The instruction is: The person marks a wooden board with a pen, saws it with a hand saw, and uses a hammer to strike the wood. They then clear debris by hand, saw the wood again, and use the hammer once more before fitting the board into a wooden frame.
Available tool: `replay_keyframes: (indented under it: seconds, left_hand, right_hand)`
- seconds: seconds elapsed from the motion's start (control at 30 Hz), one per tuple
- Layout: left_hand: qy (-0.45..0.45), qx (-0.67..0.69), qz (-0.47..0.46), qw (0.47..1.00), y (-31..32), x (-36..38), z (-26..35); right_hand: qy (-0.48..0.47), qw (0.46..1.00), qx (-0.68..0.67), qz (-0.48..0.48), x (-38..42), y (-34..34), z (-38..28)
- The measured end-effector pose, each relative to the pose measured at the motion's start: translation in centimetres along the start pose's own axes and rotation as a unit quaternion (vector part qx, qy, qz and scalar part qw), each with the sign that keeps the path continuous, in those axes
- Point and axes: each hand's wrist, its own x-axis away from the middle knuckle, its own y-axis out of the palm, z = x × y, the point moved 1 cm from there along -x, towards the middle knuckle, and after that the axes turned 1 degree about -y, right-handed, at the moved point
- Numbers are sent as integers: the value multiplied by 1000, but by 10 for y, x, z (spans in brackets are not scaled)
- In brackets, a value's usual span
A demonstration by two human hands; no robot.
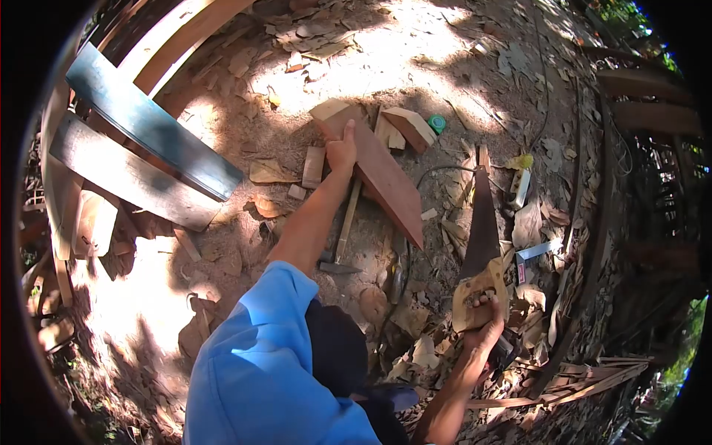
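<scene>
My left hand (pixel 342 152) grips the left edge of a reddish-brown board (pixel 382 174), with a finger lying along its upper face. The board slants from upper left to lower right. My right hand (pixel 486 319) is wrapped round the wooden handle of a handsaw (pixel 483 230), whose dark blade points away from me, to the right of the board and apart from it. Below the board a hammer (pixel 341 266) lies on the ground. Cut wood blocks (pixel 410 127) sit just beyond the board, beside a green round object (pixel 437 124).
Long planks (pixel 133 174) are stacked at the left, one of them bluish (pixel 152 122). At the right lie a try square (pixel 540 250), a white power strip (pixel 521 188) and a dark cable. Small offcuts (pixel 313 167) and dry leaves cover the ground.
</scene>
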Motion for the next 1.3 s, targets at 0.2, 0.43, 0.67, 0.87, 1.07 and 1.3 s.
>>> replay_keyframes:
  seconds: [0.2, 0.43, 0.67, 0.87, 1.07, 1.3]
  left_hand:
    - [-37, -103, -69, 992, -4, -21, -16]
    - [-123, 49, -106, 985, -17, -22, -18]
    - [-135, 95, -17, 986, 1, -18, -1]
    - [-75, 220, -47, 971, 1, -10, -13]
    - [-4, 393, -157, 906, -22, 10, -13]
    - [-18, 387, -136, 912, -24, 18, -4]
  right_hand:
    - [-36, 999, -27, -2, 7, 12, 3]
    - [-127, 992, 26, 9, 59, 55, 26]
    - [-133, 982, 134, -28, 88, 93, 36]
    - [-113, 978, 164, -56, 97, 95, 50]
    - [-82, 975, 196, -58, 103, 92, 50]
    - [-97, 977, 176, -64, 102, 86, 57]
